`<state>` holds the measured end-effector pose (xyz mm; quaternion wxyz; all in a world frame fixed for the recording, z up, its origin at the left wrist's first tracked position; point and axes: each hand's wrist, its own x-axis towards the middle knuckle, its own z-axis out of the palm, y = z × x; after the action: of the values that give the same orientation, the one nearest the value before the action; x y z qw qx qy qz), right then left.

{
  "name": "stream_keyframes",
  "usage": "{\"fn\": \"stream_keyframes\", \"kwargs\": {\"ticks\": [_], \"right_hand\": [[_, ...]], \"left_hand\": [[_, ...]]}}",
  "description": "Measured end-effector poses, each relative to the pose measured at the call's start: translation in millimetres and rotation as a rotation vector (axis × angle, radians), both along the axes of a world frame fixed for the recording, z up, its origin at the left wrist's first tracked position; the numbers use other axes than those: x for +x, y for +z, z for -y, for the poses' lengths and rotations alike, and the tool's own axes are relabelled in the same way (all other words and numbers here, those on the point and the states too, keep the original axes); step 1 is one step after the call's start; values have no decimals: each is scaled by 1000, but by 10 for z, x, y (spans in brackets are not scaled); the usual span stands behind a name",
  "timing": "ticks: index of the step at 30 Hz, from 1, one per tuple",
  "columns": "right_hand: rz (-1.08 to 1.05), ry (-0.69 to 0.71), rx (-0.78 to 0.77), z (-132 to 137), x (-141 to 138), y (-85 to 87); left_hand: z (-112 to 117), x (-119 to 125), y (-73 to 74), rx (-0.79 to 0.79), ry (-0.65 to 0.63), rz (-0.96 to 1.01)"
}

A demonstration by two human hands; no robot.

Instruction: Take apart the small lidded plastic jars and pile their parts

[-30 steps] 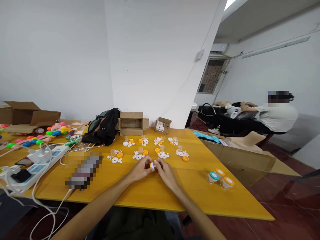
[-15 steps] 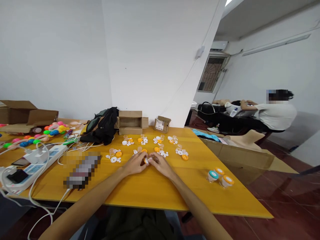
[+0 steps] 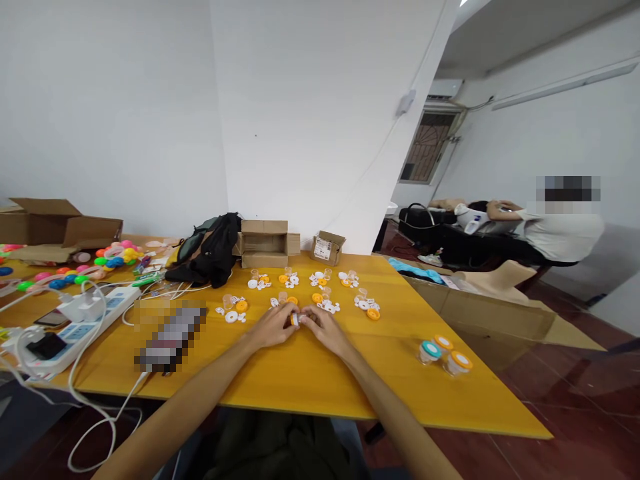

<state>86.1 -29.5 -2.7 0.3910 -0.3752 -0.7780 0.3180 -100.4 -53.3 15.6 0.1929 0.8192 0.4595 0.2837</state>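
My left hand [image 3: 273, 327] and my right hand [image 3: 320, 329] meet over the middle of the yellow table [image 3: 310, 373], fingers pinched together on a small orange and white plastic part [image 3: 295, 319]. Just beyond my fingers lie several small heaps of white and orange discs and clear little cups [image 3: 320, 293]. Three small assembled containers with teal and orange lids [image 3: 443, 353] stand to the right near the table's edge.
A white power strip [image 3: 75, 320] with cables and chargers lies at the left, next to colourful plastic balls [image 3: 107, 259]. A black bag [image 3: 210, 250] and cardboard boxes [image 3: 265, 243] sit at the back. A person in a white shirt [image 3: 560, 230] sits far right.
Both hands have slid slightly away from me and to the left, toward the heaps of parts, still pinched on the small piece. The view shifted a little.
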Motion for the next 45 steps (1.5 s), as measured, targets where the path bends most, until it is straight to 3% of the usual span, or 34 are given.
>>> {"fn": "stream_keyframes", "kwargs": {"ticks": [10,17,23,31,34,38,41,45], "right_hand": [[-23,-19,-45,-14,-6,-32],[-96,78,3,7,16,9],[-8,0,-31,-5,10,-37],[-4,47,79,36,11,-7],[76,-132,194,73,111,2],[255,-659,378,12,460,15],[459,-968,230,-123,705,27],[633,-1042,-24,-302,795,41]], "left_hand": [[-10,-4,3,-45,-10,84],[-57,-24,-47,-62,-27,119],[-82,-37,-98,-67,-29,129],[-66,-39,-74,-72,-42,134],[-59,-32,-71,-86,-35,140],[-68,-27,-79,-84,-14,115],[-73,-24,-70,-72,-11,96],[-59,-22,-44,-61,-4,75]]}}
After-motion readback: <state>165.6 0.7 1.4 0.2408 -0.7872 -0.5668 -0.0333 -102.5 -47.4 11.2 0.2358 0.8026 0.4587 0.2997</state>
